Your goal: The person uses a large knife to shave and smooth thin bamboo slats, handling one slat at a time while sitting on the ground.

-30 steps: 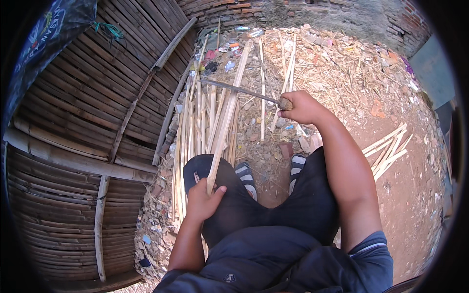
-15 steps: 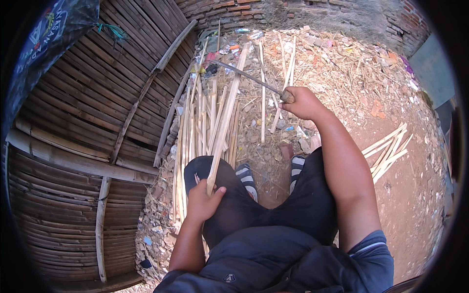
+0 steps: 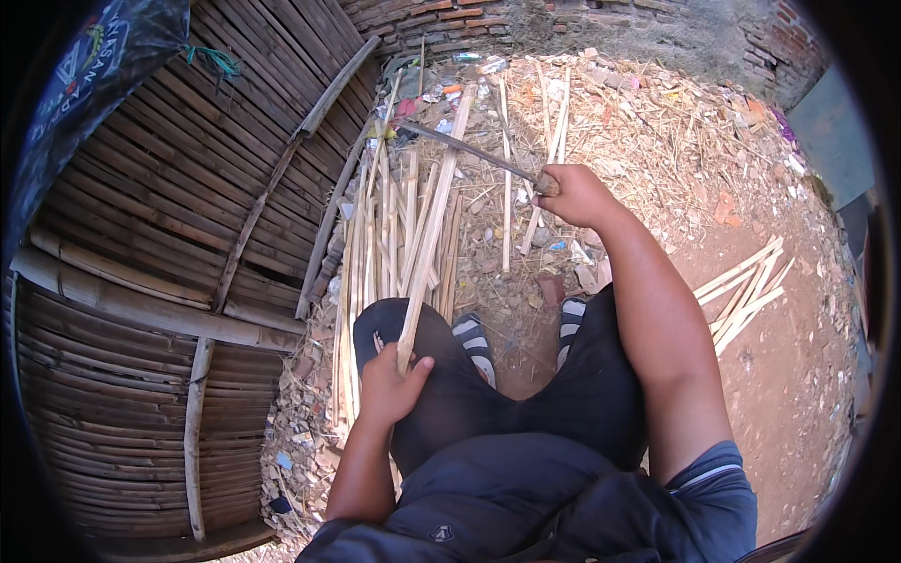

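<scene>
Bamboo strip extended left of centre; we gripped its near end with the left hand and, with the right hand, a long-bladed knife crossing its far part.

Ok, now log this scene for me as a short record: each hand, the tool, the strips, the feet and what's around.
Left hand: grips the near end of a pale strip
Right hand: closed around the handle of a long-bladed knife
Blade: crosses the strip's far part in view; contact unclear
Other strips: a pile on the left, a smaller group on the right
Feet: striped footwear
Surroundings: slatted wall left, brick wall ahead
</scene>
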Demonstrator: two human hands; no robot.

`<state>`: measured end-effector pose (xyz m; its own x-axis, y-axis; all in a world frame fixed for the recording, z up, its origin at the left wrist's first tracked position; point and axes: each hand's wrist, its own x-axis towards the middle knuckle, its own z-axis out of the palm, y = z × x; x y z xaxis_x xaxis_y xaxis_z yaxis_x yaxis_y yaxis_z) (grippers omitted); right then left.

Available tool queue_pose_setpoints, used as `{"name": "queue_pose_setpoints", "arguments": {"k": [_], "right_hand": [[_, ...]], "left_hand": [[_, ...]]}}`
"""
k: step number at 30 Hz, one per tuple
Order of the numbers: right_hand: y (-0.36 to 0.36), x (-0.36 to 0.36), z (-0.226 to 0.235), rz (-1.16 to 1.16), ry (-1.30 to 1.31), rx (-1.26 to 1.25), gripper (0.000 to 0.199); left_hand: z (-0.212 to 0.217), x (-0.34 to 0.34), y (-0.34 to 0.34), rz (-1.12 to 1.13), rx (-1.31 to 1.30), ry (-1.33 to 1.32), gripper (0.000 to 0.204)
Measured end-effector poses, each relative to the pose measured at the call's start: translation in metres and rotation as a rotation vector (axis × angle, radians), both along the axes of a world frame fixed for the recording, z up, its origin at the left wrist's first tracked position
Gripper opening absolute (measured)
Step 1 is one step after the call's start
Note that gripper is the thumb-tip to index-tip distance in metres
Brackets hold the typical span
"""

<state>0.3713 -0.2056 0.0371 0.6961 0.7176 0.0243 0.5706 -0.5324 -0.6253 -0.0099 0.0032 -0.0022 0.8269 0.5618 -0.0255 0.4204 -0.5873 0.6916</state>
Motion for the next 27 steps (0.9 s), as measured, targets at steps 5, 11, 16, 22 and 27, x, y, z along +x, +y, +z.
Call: {"name": "queue_pose_setpoints", "arguments": {"k": [5, 11, 16, 22, 27], "right_hand": [[-0.004, -0.018, 0.006, 0.175, 0.034, -0.011, 0.037], [0.020, -0.069, 0.027, 0.534, -0.203, -0.231, 0.033], [0.011, -0.009, -0.002, 0.031, -0.072, -0.035, 0.037], [0.000, -0.019, 0.002, 0.108, -0.068, -0.025, 0.039], [0.022, -0.072, 0.025, 0.527, -0.254, -0.277, 0.037]], "left_hand": [[0.001, 0.002, -0.001, -0.007, 0.024, 0.010, 0.042], [0.004, 0.000, -0.003, -0.014, 0.042, 0.037, 0.042], [0.000, -0.002, 0.001, 0.006, 0.000, 0.022, 0.043], [0.005, 0.002, -0.001, -0.014, 0.002, 0.033, 0.042], [0.002, -0.001, -0.002, -0.027, 0.023, 0.029, 0.041]]}}
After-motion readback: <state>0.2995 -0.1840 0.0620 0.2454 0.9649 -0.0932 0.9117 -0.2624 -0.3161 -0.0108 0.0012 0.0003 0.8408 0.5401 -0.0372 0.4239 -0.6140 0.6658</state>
